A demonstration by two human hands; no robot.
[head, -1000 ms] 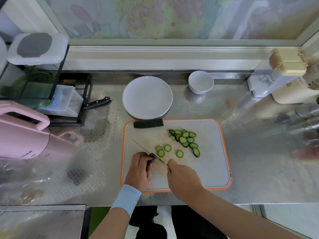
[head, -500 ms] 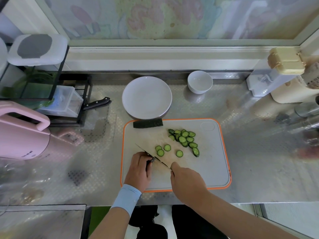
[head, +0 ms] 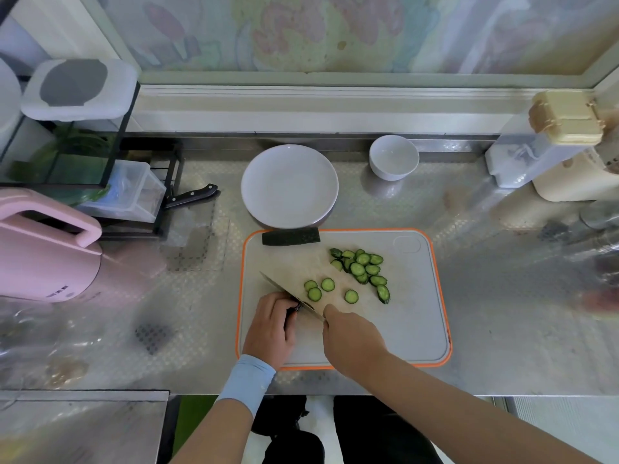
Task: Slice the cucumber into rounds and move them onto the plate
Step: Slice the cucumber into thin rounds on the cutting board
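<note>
Right hand point(head: 351, 336) curled round the knife point(head: 284, 291) handle, blade angling forward-left over the left hand's fingertips. Left hand point(head: 271, 326), fingers tucked, pinches the cucumber point(head: 292, 311) stub to the cutting board point(head: 402, 323), knuckles likely guiding the blade. Cut rounds point(head: 360, 267) lie ahead-right of both hands; plate point(head: 289, 185) beyond, bare. Forearms converge from the near edge.

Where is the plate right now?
In the head view, the plate stands just beyond the cutting board, at its far left edge, left of the small bowl.
</note>
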